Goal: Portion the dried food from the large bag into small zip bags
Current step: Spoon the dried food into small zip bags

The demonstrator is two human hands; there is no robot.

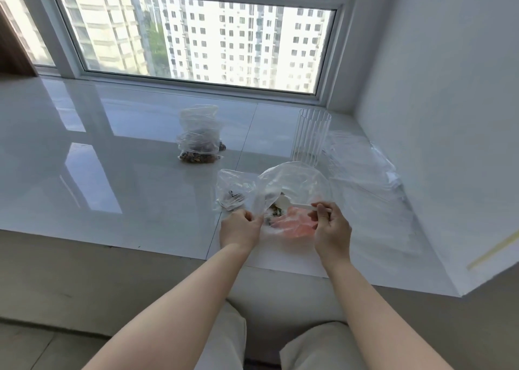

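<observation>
The large clear bag (pixel 295 181) lies open on the white sill near its front edge, with dark dried food (pixel 273 212) and an orange patch inside. My left hand (pixel 240 229) pinches the bag's left rim. My right hand (pixel 331 225) grips the handle of a white plastic spoon (pixel 292 204) whose bowl is inside the bag at the food. A small zip bag (pixel 234 191) with a little dried food lies just left of the large bag.
Filled small bags (pixel 200 140) are piled further back on the sill. A ribbed clear cup (pixel 311 136) stands behind the large bag. A stack of flat unfilled zip bags (pixel 362 161) lies right, by the wall. The window is behind.
</observation>
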